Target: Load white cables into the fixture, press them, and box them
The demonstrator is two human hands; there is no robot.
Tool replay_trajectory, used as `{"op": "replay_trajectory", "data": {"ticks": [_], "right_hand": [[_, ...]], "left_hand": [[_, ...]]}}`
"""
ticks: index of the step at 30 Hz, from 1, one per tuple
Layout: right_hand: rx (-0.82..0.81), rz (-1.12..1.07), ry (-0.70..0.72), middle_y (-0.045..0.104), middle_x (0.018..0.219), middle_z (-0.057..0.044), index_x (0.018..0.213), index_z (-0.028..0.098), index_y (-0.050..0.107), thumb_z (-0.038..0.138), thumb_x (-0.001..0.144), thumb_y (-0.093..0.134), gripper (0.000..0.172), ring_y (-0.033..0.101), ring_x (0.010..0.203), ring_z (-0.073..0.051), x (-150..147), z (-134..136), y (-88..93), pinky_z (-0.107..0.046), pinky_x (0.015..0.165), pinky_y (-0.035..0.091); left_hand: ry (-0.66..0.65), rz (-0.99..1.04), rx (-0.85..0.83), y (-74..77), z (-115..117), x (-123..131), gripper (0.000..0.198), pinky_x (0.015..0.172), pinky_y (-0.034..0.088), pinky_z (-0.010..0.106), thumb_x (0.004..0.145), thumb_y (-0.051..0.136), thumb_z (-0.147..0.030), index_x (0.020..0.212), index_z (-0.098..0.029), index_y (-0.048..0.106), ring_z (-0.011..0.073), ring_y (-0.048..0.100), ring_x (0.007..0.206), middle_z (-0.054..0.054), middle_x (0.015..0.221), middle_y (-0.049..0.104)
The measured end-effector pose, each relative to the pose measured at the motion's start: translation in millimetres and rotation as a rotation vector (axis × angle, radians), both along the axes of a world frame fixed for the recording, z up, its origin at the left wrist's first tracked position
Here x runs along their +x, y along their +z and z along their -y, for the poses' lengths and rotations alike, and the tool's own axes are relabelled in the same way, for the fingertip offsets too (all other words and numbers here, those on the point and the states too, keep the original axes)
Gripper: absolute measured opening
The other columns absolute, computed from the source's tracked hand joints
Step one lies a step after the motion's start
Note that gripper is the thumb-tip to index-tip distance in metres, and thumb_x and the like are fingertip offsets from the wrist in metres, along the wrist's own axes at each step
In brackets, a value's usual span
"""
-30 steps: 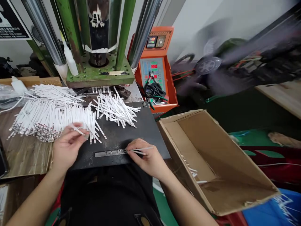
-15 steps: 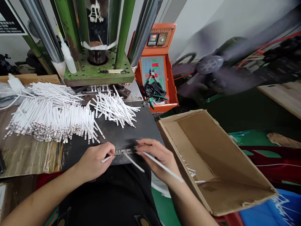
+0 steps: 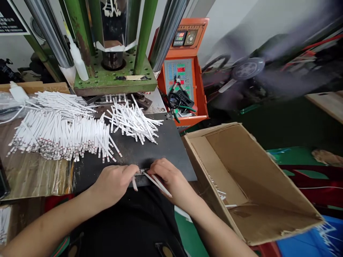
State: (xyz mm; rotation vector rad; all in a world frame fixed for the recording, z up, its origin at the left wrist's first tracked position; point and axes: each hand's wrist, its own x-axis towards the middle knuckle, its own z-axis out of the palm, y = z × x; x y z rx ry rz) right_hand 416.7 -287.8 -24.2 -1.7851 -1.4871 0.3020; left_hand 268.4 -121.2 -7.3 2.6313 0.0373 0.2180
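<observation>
My left hand point(image 3: 115, 184) is closed around the left end of a small slotted metal bar point(image 3: 140, 172) at the front edge of the black work surface. A white strip point(image 3: 134, 184) hangs out below its fingers. My right hand point(image 3: 171, 180) pinches a narrow white strip point(image 3: 164, 188) at the right part of the bar, its fingertips partly hidden. Beside it, another white strip runs from the bar. Beyond the hands lie a small heap of white strips point(image 3: 134, 121) and a larger pile of strips point(image 3: 61, 134) with dark-marked ends.
A green press point(image 3: 115, 84) with steel columns stands at the back, a white squeeze bottle point(image 3: 79, 64) on its plate. An orange control box point(image 3: 200, 85) holds pliers. At right is a cardboard box point(image 3: 214, 150) with a few strips inside; behind it a fan point(image 3: 246, 67) spins.
My hands have drawn closer together over the bar, covering more of it. The right hand moved left, bringing its strip alongside the one at the bar. The view shifted slightly.
</observation>
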Motion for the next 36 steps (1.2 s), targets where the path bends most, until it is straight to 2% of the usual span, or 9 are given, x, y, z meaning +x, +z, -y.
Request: {"op": "replay_trajectory", "data": {"ticks": [5, 8, 11, 14, 17, 23, 28, 33, 36], "right_hand": [[-0.030, 0.002, -0.061, 0.057, 0.101, -0.011, 0.110, 0.019, 0.057, 0.018, 0.092, 0.054, 0.018, 0.054, 0.097, -0.024, 4.9, 7.4, -12.5, -0.037, 0.083, 0.050], [-0.015, 0.068, -0.129, 0.058, 0.097, -0.010, 0.105, 0.020, 0.060, 0.017, 0.092, 0.054, 0.014, 0.053, 0.095, -0.024, 5.3, 10.7, -20.0, -0.038, 0.083, 0.049], [0.000, 0.083, -0.118, 0.060, 0.093, -0.009, 0.099, 0.020, 0.061, 0.017, 0.093, 0.053, 0.011, 0.055, 0.093, -0.024, 6.7, 11.3, -20.9, -0.038, 0.081, 0.049], [-0.014, 0.051, -0.041, 0.062, 0.096, -0.010, 0.105, 0.021, 0.062, 0.020, 0.095, 0.051, 0.014, 0.056, 0.095, -0.024, 13.3, 13.1, -16.3, -0.039, 0.082, 0.051], [0.006, 0.025, -0.011, 0.063, 0.099, -0.010, 0.108, 0.021, 0.062, 0.022, 0.096, 0.052, 0.016, 0.058, 0.097, -0.024, 22.1, 17.5, -14.5, -0.038, 0.083, 0.052], [0.122, 0.025, -0.057, 0.066, 0.092, -0.007, 0.097, 0.023, 0.066, 0.023, 0.093, 0.057, 0.010, 0.060, 0.090, -0.023, 26.8, 16.2, -30.7, -0.035, 0.077, 0.052], [0.144, 0.009, -0.056, 0.068, 0.088, -0.006, 0.092, 0.024, 0.068, 0.026, 0.091, 0.059, 0.010, 0.062, 0.086, -0.022, 22.7, 13.7, -33.7, -0.035, 0.075, 0.053], [0.073, 0.003, -0.060, 0.070, 0.097, -0.006, 0.097, 0.025, 0.069, 0.028, 0.094, 0.054, 0.015, 0.068, 0.090, -0.021, 44.2, 29.2, -18.5, -0.031, 0.078, 0.057], [0.078, 0.091, -0.162, 0.072, 0.091, -0.005, 0.094, 0.025, 0.068, 0.031, 0.094, 0.053, 0.016, 0.069, 0.082, -0.021, 78.5, 8.4, -0.4, -0.031, 0.075, 0.057]], "left_hand": [[0.080, 0.188, -0.179, -17.9, -7.8, -15.8, 0.022, 0.087, 0.053, 0.026, 0.094, 0.053, -0.016, 0.115, -0.019, 0.056, 0.0158, 0.067, 0.097, 0.005, 0.107, 0.069], [0.061, 0.273, -0.199, -21.1, -4.5, -14.8, 0.018, 0.090, 0.053, 0.030, 0.090, 0.058, -0.014, 0.107, -0.019, 0.063, 0.0178, 0.066, 0.098, 0.007, 0.103, 0.069], [0.023, 0.375, -0.258, -12.3, -1.7, -9.1, 0.014, 0.085, 0.054, 0.031, 0.089, 0.058, -0.010, 0.094, -0.019, 0.067, 0.0174, 0.067, 0.090, 0.005, 0.088, 0.071], [0.149, 0.327, -0.420, 7.4, -14.3, -8.1, 0.011, 0.078, 0.055, 0.026, 0.089, 0.058, -0.013, 0.092, -0.019, 0.067, 0.0151, 0.069, 0.084, 0.004, 0.089, 0.072], [0.421, 0.241, -0.650, 31.7, -52.3, -18.4, 0.005, 0.070, 0.055, 0.024, 0.087, 0.064, -0.023, 0.090, -0.019, 0.065, 0.0146, 0.070, 0.075, 0.002, 0.082, 0.072], [0.864, 0.238, -0.825, 78.2, -161.0, -43.7, 0.041, 0.062, 0.055, 0.025, 0.072, 0.075, -0.018, 0.107, -0.019, 0.055, 0.0151, 0.067, 0.058, -0.004, 0.063, 0.065], [0.960, 0.041, -1.033, 91.9, -211.6, -14.5, 0.021, 0.071, 0.059, 0.034, 0.077, 0.073, -0.021, 0.092, -0.012, 0.061, 0.0219, 0.071, 0.073, 0.012, 0.080, 0.072], [0.949, -0.083, -0.834, 89.8, -220.9, -0.7, 0.010, 0.067, 0.058, 0.033, 0.083, 0.064, -0.019, 0.091, -0.013, 0.063, 0.0211, 0.071, 0.070, 0.012, 0.081, 0.072], [0.746, -0.095, -0.563, 84.9, -223.5, 10.6, 0.016, 0.073, 0.057, 0.036, 0.082, 0.063, -0.022, 0.097, -0.016, 0.066, 0.0220, 0.071, 0.074, 0.009, 0.085, 0.073]]}}
